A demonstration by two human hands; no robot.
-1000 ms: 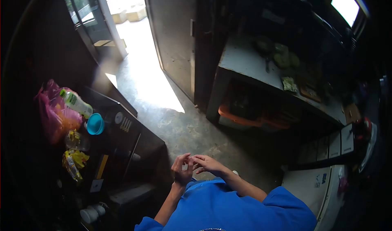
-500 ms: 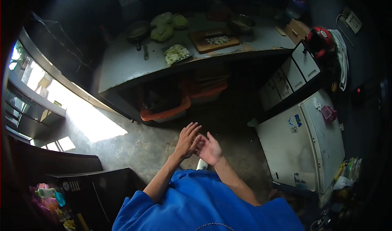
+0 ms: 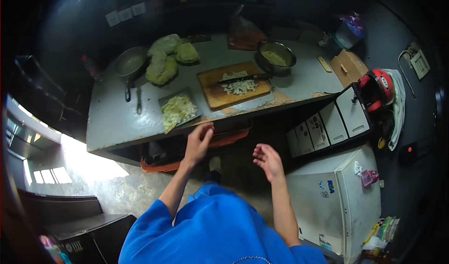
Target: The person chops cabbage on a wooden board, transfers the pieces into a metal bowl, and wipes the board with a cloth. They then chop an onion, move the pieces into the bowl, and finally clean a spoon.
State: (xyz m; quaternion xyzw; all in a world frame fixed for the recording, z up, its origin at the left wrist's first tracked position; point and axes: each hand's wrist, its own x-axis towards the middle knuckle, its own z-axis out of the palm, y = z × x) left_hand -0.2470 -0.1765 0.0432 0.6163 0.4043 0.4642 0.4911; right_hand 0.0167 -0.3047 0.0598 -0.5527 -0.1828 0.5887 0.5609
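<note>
My left hand (image 3: 198, 144) is just in front of the counter edge, below the plate of chopped cabbage (image 3: 178, 110), its thumb and fingers loosely apart and holding nothing. To the right, my right hand (image 3: 269, 162) hangs in the air with curled, parted fingers and nothing in it. On the counter (image 3: 112, 128) lies a wooden cutting board (image 3: 213, 92) with chopped white pieces (image 3: 241, 87) and a dark knife (image 3: 243, 79) across them. Behind its right corner stands a metal bowl (image 3: 290, 60) with pale contents.
A frying pan (image 3: 130, 62) and cabbage heads (image 3: 161, 70) are at the counter's back left. An orange-rimmed bin (image 3: 161, 167) sits underneath. Drawers (image 3: 332, 124), a red helmet (image 3: 376, 89) and a white fridge (image 3: 315, 198) stand at the right.
My hands have come apart, the left moving left and up, the right moving right. The counter now appears closer and lower in view.
</note>
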